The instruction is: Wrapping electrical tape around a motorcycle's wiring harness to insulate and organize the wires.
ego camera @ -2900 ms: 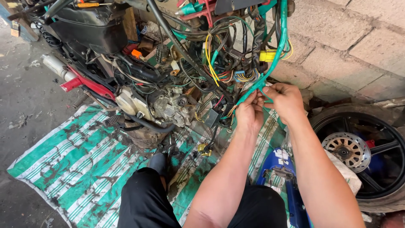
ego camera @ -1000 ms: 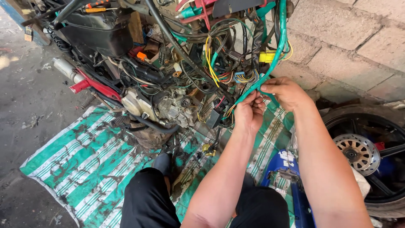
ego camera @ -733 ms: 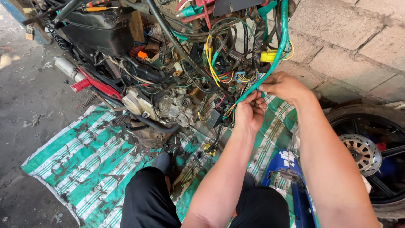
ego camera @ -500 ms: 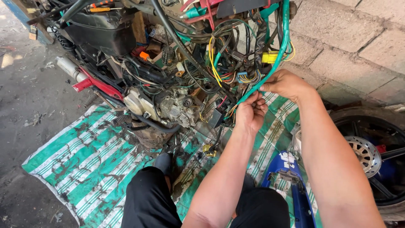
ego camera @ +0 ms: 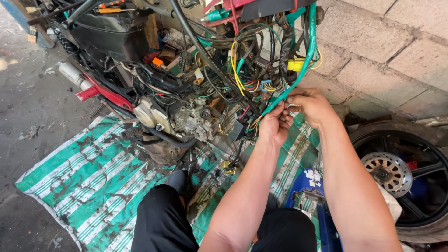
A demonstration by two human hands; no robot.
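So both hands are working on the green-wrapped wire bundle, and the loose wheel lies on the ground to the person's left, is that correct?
Not quite: the head view shows the wheel lying to the person's right, by the block wall. Both the left hand and right hand are indeed at the green-wrapped wire bundle.

Green-sleeved wiring harness (ego camera: 305, 60) of a stripped motorcycle, thin, glossy, taped green; runs down from top of frame past a yellow connector (ego camera: 296, 65), then slants down-left to where both hands meet. Lower end pinched between left hand (ego camera: 275, 125) and right hand (ego camera: 311, 104), fingertips touching the green sleeve and a few loose thin wires just beside it. Harness taut, diagonal, lying in front of a tangle of black, yellow and blue wires.
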